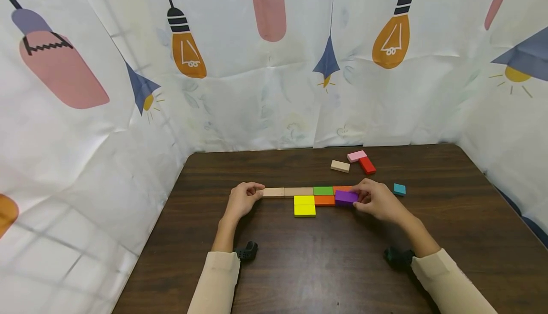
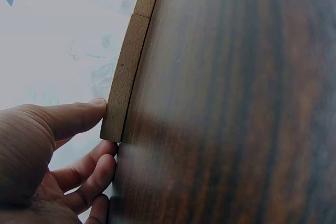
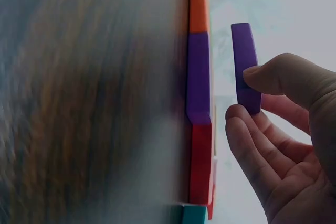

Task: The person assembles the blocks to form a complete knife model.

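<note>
While my right hand (image 1: 374,199) pinches a purple block (image 3: 247,61) between thumb and fingers, to the right of the green block (image 1: 323,191) and a little nearer me, I'm watching that lower edge! The right wrist view shows it raised off the surface (image 1: 299,257), with another purple block (image 3: 198,80) lying by the row. I judge the big risk is a tilted landing: if the thumb slips, this piece could clip the near orange block (image 1: 324,201), just in front of the green block, or nudge the far orange block (image 1: 341,189) touching the green one's right side. One knock there could run straight through the whole line.

Over on the far left of the green block, my left hand (image 1: 244,199) grips the end of the outer wooden block (image 1: 273,192), thumb and fingers about it. Careful! Too much push would drive the inner wooden block (image 1: 298,191) into the green; a pull could open a seam.

And watch that sleeve side: a wide swing of the right wrist could sweep the blue block (image 1: 399,190), well right of the green block.
</note>
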